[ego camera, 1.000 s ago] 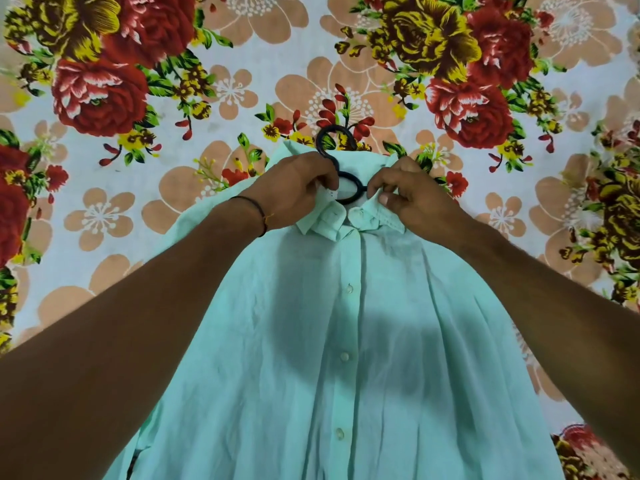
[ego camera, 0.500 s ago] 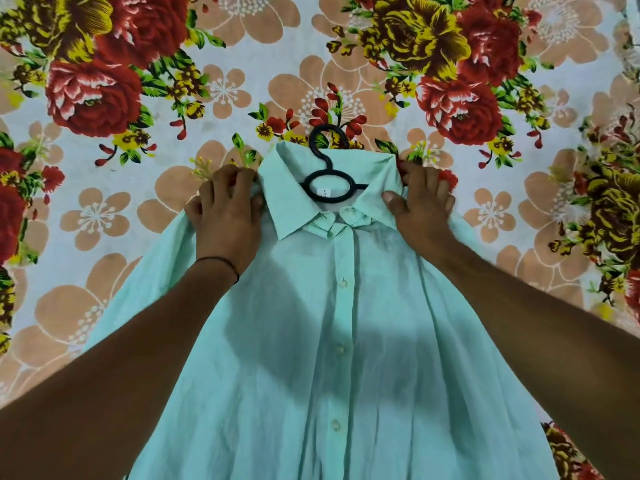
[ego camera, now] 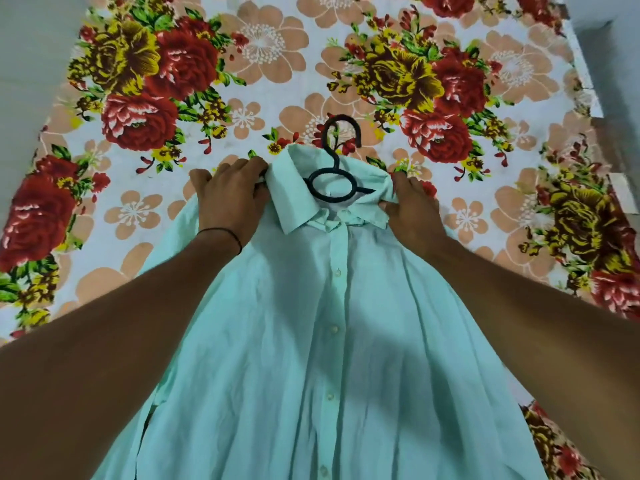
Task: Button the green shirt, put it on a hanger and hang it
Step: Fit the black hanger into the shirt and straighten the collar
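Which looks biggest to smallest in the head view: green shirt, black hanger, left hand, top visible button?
1. green shirt, by far, though it also lies nearest the camera.
2. left hand and the showing part of the black hanger: about alike, so no ranking.
3. top visible button.

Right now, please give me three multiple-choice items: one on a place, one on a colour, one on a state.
1. Where does the hook lie? A) under the left forearm B) beyond the collar, on the floral sheet C) at the hem
2. What colour is the hanger? A) white B) red C) black
3. How is the shirt front? A) buttoned shut B) wide open C) inside out

B: it sticks out past the collar. C: its ring is black. A: the placket is closed.
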